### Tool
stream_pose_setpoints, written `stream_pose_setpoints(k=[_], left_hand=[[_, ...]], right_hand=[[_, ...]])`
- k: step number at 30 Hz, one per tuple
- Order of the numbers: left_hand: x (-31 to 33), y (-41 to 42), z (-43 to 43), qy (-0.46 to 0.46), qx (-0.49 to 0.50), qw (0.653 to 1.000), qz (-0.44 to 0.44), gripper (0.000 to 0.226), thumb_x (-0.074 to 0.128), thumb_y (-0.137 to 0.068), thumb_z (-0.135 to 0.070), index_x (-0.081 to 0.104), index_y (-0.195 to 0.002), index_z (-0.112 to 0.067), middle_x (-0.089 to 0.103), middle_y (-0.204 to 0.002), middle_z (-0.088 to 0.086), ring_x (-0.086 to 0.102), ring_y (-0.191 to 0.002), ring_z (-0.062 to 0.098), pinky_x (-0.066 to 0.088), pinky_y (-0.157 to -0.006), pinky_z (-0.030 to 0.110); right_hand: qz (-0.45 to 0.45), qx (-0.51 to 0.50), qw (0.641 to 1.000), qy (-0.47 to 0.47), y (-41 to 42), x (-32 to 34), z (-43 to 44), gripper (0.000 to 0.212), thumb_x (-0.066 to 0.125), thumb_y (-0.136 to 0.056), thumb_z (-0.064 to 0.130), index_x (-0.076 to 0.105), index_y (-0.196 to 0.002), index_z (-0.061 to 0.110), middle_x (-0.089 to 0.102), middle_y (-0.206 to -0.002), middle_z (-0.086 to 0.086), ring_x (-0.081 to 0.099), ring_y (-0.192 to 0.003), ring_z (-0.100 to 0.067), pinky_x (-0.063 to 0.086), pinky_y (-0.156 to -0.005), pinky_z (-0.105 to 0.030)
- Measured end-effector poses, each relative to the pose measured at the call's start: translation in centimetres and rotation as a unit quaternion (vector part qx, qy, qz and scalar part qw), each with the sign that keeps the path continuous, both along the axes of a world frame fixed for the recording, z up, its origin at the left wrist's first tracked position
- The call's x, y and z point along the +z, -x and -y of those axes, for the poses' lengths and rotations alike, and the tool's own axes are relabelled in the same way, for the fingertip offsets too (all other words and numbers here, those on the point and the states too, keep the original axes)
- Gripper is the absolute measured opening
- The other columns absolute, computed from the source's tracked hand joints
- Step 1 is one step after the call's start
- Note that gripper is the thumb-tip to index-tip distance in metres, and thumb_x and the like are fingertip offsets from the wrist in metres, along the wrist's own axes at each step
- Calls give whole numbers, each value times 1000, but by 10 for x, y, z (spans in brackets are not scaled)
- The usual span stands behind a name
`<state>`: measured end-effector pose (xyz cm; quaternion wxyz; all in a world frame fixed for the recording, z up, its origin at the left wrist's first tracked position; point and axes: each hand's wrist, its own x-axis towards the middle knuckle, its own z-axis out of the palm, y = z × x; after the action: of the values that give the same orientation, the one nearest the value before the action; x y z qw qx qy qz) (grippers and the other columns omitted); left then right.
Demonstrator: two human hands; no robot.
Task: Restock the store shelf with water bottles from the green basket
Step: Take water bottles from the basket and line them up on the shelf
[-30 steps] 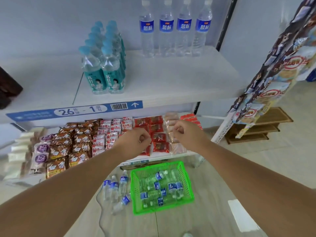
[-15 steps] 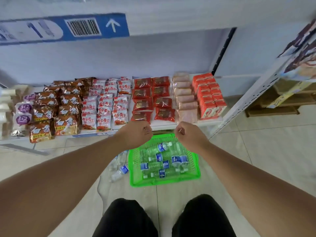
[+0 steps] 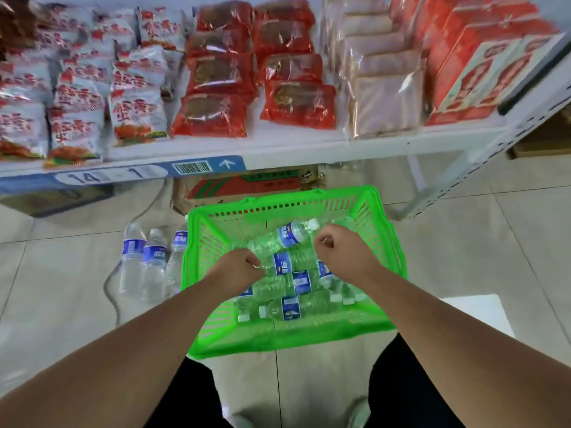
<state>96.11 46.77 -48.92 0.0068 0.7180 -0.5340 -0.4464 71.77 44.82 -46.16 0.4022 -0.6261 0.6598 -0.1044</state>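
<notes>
The green basket (image 3: 383,242) sits on the tiled floor below me, holding several clear water bottles (image 3: 292,307) with blue labels lying on their sides. One bottle (image 3: 287,237) lies slanted on top of the pile. My left hand (image 3: 236,271) is a closed fist over the basket, at that bottle's base end. My right hand (image 3: 341,253) is also a closed fist, just right of its white cap. Neither hand visibly grips anything. The lower store shelf (image 3: 309,149) runs across the view above the basket.
The shelf carries rows of snack packets (image 3: 136,115) and red boxes (image 3: 472,72). A shrink-wrapped group of water bottles (image 3: 151,261) stands on the floor left of the basket. A cardboard box (image 3: 247,185) sits under the shelf behind it. My legs (image 3: 191,396) are at the bottom.
My view has dropped from the upper bottle shelf to the floor. Both fists have come down from in front of the snack shelf into the basket, close to the top bottle.
</notes>
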Motion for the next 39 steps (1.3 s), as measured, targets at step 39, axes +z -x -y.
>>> stream_pose_setpoints(k=[39], left_hand=[[-30, 10, -24, 23, 114, 983, -145, 45, 79, -87, -32, 62, -128, -24, 69, -108, -11, 66, -84, 6, 53, -64, 18]], right_hand=[[-22, 86, 993, 83, -53, -77, 60, 28, 60, -98, 43, 45, -102, 20, 55, -72, 3, 49, -53, -14, 30, -47, -27]])
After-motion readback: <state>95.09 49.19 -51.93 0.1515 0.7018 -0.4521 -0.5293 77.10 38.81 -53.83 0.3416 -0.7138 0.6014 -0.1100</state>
